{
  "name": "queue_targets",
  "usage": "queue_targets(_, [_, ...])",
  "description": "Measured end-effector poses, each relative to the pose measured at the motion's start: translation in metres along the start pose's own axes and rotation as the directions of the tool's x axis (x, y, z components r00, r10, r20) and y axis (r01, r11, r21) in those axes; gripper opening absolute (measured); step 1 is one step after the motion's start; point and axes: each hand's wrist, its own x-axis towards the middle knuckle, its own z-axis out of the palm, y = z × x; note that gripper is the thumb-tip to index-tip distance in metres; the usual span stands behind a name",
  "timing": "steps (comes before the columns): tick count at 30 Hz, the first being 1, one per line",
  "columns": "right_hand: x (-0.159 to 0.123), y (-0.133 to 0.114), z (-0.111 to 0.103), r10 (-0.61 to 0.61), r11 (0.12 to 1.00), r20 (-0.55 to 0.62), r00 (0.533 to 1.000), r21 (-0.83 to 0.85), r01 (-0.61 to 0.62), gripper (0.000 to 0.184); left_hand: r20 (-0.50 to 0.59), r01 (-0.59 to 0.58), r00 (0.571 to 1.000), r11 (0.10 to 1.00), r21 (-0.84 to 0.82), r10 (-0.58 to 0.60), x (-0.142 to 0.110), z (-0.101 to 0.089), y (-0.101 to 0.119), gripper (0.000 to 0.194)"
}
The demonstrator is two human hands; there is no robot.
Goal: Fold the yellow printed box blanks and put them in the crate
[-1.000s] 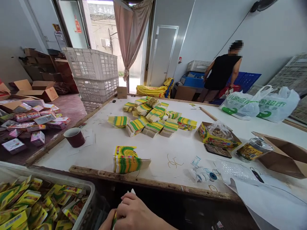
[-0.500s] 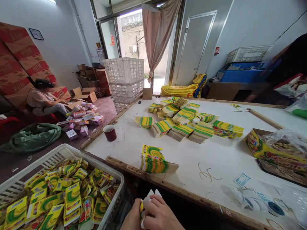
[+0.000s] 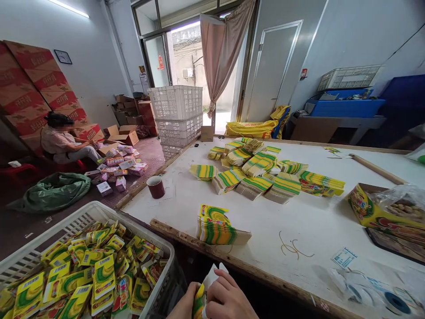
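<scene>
Far to the left of the big white table [image 3: 299,221], a seated person [image 3: 63,141] works among small pink and white boxes [image 3: 116,166] scattered on the floor, with a green sack [image 3: 53,190] lying in front of them. Nearer, just off the table's left corner, a white plastic crate [image 3: 66,226] sits heaped with folded yellow-and-green cartons [image 3: 93,274]. A dark red cup [image 3: 156,187] stands on the table near its left edge, and behind that corner white crates [image 3: 175,115] are stacked by the doorway.

Below the table's front rail, at the bottom of the view, the left hand [image 3: 184,305] and the right hand [image 3: 227,301] close together around one yellow-and-green carton [image 3: 199,303], with white flaps [image 3: 212,274] poking up between them. The fingers of both hands are curled and gripping it; the left hand is mostly cut off by the frame.

On the table just above the hands lies a neat stack of flat cartons [image 3: 215,226], close to the front rail. Further back, toward the middle, many more bundles [image 3: 259,173] lie in a loose spread. To the right, an open printed box [image 3: 381,212] holds a clear bag, and a tape roll [image 3: 395,303] rests near the front right corner.
</scene>
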Motion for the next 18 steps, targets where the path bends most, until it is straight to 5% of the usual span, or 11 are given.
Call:
queue_targets(2, [0.003, 0.001, -0.006, -0.004, 1.000, 0.002, 1.000, 0.002, 0.004, 0.035, -0.001, -0.021, 1.000, 0.974, -0.226, 0.021, -0.001, -0.005, 0.006, 0.052])
queue_targets(5, [0.006, 0.004, -0.014, -0.034, 0.999, 0.034, 0.999, -0.019, 0.034, 0.032, -0.062, 0.059, 0.992, 0.850, -0.524, -0.108, 0.000, -0.009, 0.010, 0.057])
queue_targets(8, [0.002, 0.008, -0.012, -0.048, 0.998, 0.065, 0.997, -0.047, 0.051, 0.029, -0.069, 0.089, 0.983, 0.772, -0.629, -0.169, 0.003, -0.007, 0.003, 0.061])
queue_targets(14, [-0.009, 0.008, -0.002, -0.058, 0.997, 0.033, 0.998, -0.051, 0.060, 0.028, -0.190, 0.021, 0.975, 0.901, -0.434, -0.115, 0.004, -0.004, 0.003, 0.064])
queue_targets(18, [-0.001, 0.005, -0.009, -0.046, 0.996, 0.027, 0.999, -0.074, 0.048, 0.031, -0.199, 0.023, 0.979, 0.989, -0.147, -0.053, -0.002, -0.006, 0.008, 0.050])
